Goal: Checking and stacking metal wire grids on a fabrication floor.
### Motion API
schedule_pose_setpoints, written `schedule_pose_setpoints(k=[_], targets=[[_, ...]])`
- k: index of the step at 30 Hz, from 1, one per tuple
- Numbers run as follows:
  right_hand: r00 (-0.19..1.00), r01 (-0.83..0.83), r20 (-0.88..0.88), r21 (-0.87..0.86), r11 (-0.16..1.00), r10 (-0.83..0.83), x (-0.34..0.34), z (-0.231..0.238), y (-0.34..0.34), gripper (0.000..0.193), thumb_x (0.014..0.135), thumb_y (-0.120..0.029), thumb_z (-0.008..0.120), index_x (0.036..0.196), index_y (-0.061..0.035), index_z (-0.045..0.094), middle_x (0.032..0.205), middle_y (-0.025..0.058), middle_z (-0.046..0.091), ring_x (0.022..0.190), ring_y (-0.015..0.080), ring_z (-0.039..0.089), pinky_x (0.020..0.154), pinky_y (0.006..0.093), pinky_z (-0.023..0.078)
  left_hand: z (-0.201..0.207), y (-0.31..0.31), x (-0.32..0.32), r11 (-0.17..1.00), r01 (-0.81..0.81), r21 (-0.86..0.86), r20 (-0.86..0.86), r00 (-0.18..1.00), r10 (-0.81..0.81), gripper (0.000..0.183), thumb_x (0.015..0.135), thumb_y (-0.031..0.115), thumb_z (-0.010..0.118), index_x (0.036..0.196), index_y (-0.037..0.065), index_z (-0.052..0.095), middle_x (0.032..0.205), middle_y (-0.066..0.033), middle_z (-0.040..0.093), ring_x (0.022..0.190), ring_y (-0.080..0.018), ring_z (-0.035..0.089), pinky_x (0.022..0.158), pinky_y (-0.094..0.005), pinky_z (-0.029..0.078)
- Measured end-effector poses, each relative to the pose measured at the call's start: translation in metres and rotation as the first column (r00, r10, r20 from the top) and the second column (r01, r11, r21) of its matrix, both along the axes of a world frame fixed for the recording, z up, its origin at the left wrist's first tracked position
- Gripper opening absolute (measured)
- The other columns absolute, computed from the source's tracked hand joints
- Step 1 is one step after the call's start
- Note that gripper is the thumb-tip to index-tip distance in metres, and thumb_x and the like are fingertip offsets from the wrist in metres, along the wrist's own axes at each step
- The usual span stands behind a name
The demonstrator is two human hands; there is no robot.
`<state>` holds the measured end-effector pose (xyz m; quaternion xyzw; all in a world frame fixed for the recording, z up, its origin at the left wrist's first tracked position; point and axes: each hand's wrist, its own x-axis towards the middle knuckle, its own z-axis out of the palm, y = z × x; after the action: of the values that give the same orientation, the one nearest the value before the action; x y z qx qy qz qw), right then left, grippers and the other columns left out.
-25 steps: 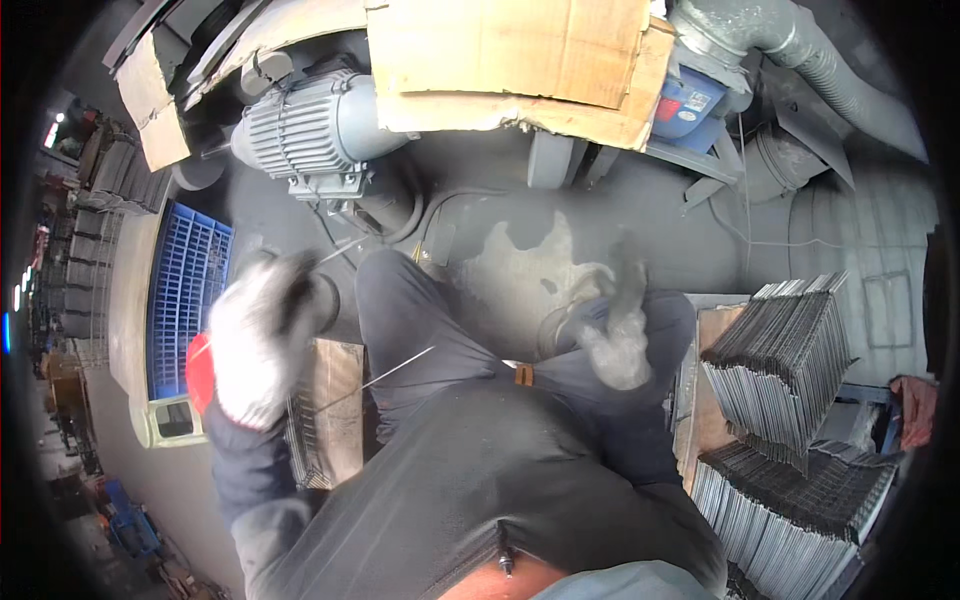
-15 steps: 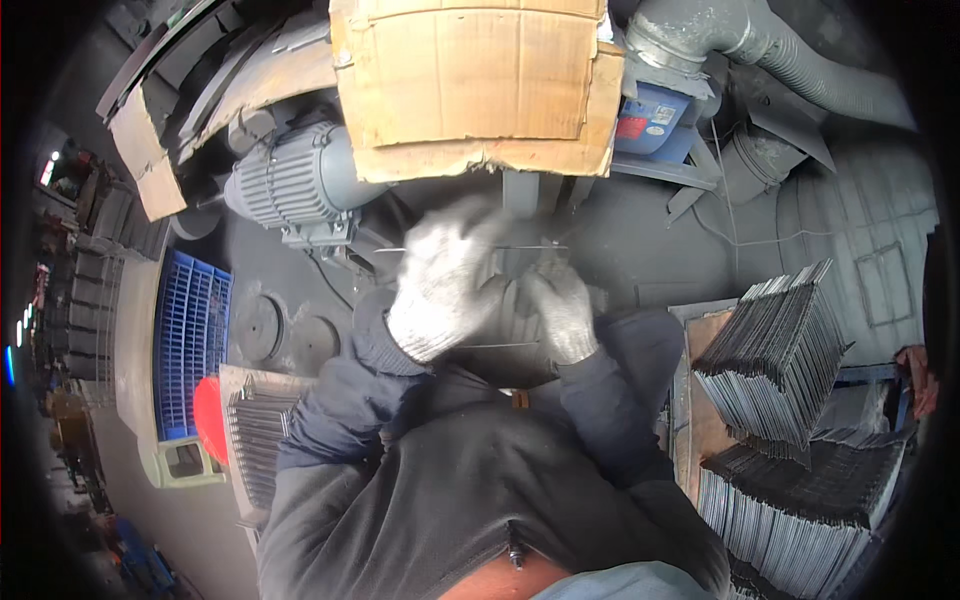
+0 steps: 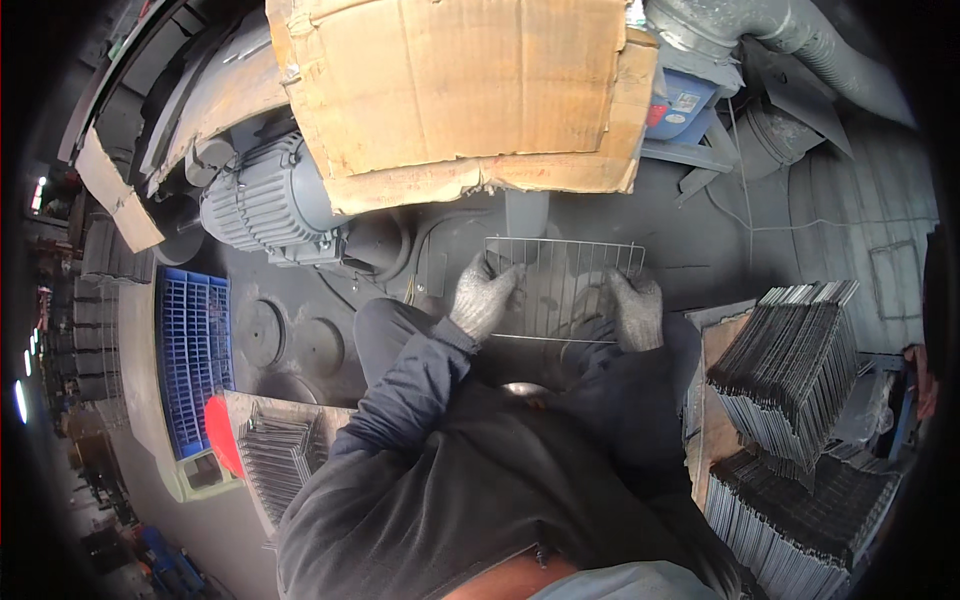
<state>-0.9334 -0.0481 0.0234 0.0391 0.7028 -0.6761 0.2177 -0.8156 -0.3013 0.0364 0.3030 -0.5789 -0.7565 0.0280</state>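
A rectangular wire rack (image 3: 566, 290) of thin parallel rods is held up in front of my lap. My left hand (image 3: 485, 297), in a grey-white knit glove, is closed on its left edge, thumb pointing inward. The gloved right hand (image 3: 638, 308) grips the opposite edge the same way. Above the rack hangs a large cardboard sheet (image 3: 460, 90), apart from it. Behind the wires, the dark floor and my trousers show through.
At right, tall stacks of wire racks (image 3: 785, 370) stand beside me; a smaller stack (image 3: 280, 455) is at left. A grey electric motor (image 3: 268, 205) sits left of the cardboard. Farther left is a blue plastic crate (image 3: 193, 350). A flexible duct (image 3: 840, 60) runs at upper right.
The rack has turned from nearly edge-on to facing me, and has moved right with both hands. The left hand has come away from the middle onto its left edge. My view has shifted.
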Motion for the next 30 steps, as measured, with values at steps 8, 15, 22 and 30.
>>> schedule_pose_setpoints(k=[8, 15, 22, 30], targets=[[0.893, -0.197, -0.351, 0.259, 0.945, 0.283, 0.022, 0.009, -0.094, 0.019, 0.101, -0.013, 0.076, 0.116, -0.0011, 0.075, 0.098, 0.0046, 0.073, 0.085, 0.0135, 0.068, 0.073, 0.0321, 0.058, -0.010, -0.062, 0.059, 0.970, -0.227, 0.089, 0.026, 0.974, 0.226, 0.018, 0.104, 0.010, 0.073, 0.113, 0.005, 0.058, 0.089, -0.0075, 0.069, 0.066, -0.0148, 0.065, 0.056, -0.0315, 0.055], [0.998, -0.047, -0.034, -0.025, 0.999, 0.046, 0.001, 0.027, -0.012, 0.019, 0.101, -0.014, 0.075, 0.112, 0.0017, 0.075, 0.099, 0.0051, 0.074, 0.081, 0.0127, 0.067, 0.067, 0.0304, 0.053, -0.019, 0.007, -0.006, 0.996, -0.083, 0.021, -0.165, 0.983, 0.086, 0.024, 0.103, 0.017, 0.076, 0.113, 0.005, 0.059, 0.086, -0.0045, 0.068, 0.063, -0.0138, 0.065, 0.056, -0.0308, 0.057], [0.994, -0.110, 0.015, 0.068, 0.992, 0.109, 0.019, 0.018, -0.083, 0.024, 0.101, -0.016, 0.076, 0.118, 0.0018, 0.074, 0.100, 0.0058, 0.073, 0.087, 0.0135, 0.066, 0.075, 0.0306, 0.055, -0.013, -0.045, 0.044, 0.975, -0.211, 0.074, 0.064, 0.976, 0.207, 0.017, 0.104, 0.013, 0.074, 0.107, 0.004, 0.060, 0.082, -0.0060, 0.068, 0.063, -0.0162, 0.065, 0.057, -0.0312, 0.056], [0.998, -0.036, -0.044, 0.014, 0.999, 0.037, 0.004, 0.011, -0.012, 0.022, 0.102, -0.013, 0.071, 0.119, 0.0012, 0.072, 0.104, 0.0079, 0.075, 0.087, 0.0168, 0.070, 0.075, 0.0313, 0.057, -0.009, -0.011, 0.002, 0.996, -0.005, 0.085, 0.037, 0.999, 0.002, 0.028, 0.101, 0.021, 0.079, 0.110, 0.002, 0.060, 0.082, -0.0062, 0.067, 0.064, -0.0130, 0.064, 0.056, -0.0318, 0.058]])
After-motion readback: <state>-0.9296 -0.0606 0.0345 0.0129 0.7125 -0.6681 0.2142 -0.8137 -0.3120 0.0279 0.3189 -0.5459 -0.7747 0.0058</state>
